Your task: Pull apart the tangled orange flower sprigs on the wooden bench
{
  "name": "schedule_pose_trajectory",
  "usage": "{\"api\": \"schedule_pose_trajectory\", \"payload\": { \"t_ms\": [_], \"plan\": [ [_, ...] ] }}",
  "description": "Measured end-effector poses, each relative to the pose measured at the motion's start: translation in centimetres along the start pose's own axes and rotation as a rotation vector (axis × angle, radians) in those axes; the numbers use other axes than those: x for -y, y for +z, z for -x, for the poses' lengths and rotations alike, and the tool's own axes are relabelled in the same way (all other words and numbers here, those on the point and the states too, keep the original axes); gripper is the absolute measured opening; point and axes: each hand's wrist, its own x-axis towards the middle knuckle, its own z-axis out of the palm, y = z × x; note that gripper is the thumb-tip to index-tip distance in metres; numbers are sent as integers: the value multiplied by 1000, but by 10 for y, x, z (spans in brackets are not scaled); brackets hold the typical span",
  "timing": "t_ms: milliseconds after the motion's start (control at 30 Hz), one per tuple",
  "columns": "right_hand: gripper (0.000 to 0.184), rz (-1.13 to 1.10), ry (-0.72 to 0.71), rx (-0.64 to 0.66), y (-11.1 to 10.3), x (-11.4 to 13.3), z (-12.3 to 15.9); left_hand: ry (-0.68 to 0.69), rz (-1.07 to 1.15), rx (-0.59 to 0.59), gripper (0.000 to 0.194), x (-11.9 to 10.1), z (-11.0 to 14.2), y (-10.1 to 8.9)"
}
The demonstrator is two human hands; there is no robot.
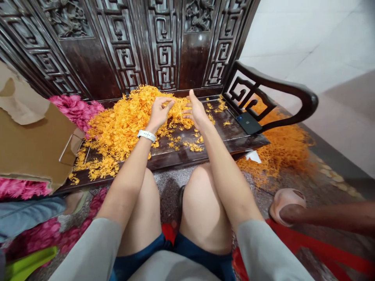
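Observation:
My left hand (160,111), with a white watch band (146,135) at its wrist, is closed in a pinch over the orange flower pieces. What it pinches, if anything, is too small to make out. Just to the right, my right hand (197,111) has its thumb raised and its fingers stretched toward the left hand, apart from each other. Below and behind both hands, a large heap of orange artificial flower pieces (117,128) covers much of the dark wooden bench (228,136). Loose pieces (193,146) lie scattered in front of the right hand.
A phone (249,123) rests by the bench's curved armrest (293,93). More orange strands (281,152) are piled on the floor at right. Pink flowers (72,111) and torn cardboard (32,144) stand at left. Other people's legs (331,214) show at both sides.

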Motion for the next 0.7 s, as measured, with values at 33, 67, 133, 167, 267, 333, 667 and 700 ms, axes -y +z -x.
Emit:
{"api": "schedule_pose_trajectory", "payload": {
  "t_ms": [33,67,133,167,267,333,667,700],
  "plan": [
    [95,33,-34,20,4,-2,0,27,-33,40,23,2,1,3],
    [92,71,-73,31,8,-4,0,51,-62,75,21,4,2,5],
    [83,165,-154,35,10,-6,0,75,-92,104,18,9,3,7],
    [78,220,-189,39,9,-7,0,77,-99,104,17,11,4,7],
    [68,357,-268,63,1,-9,-3,41,-82,89,21,16,4,3],
    [66,384,-311,31,-6,-9,-4,-12,-53,62,34,19,4,-2],
    [48,348,-514,-177,18,35,28,-91,-67,-47,43,50,-7,2],
    [54,323,-505,-159,18,41,30,-128,-57,-93,45,55,-7,0]
  ]
}}
